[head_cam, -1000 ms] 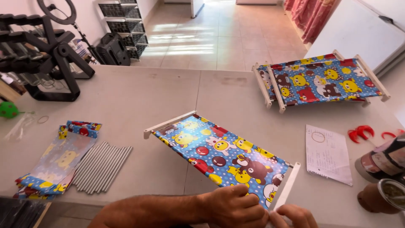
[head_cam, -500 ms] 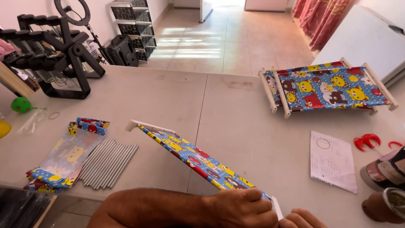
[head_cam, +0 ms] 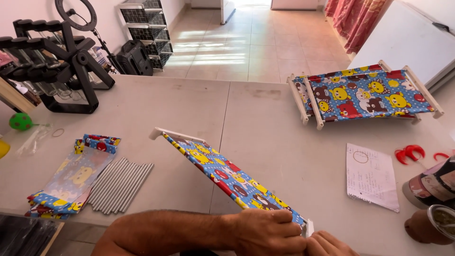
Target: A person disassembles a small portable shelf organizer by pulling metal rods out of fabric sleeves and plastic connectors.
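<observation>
My left hand (head_cam: 268,232) grips the near end of a blue cartoon-print fabric panel (head_cam: 222,176), which is stretched on white rails and tilted up on its edge. The far white rail end (head_cam: 161,132) rests on the table. My right hand (head_cam: 329,244) is at the bottom edge, pinching the near white rail end (head_cam: 309,228) beside my left hand. A finished little cot (head_cam: 362,94) with the same fabric stands at the far right of the table.
Grey metal rods (head_cam: 118,186) and folded fabric pieces (head_cam: 71,175) lie at the left. A paper sheet (head_cam: 372,176), red clips (head_cam: 410,152) and cups (head_cam: 433,204) sit at the right. A black rack (head_cam: 57,61) stands far left.
The fabric panel has turned from lying flat to standing steeply on its edge. Both hands stay at its near end.
</observation>
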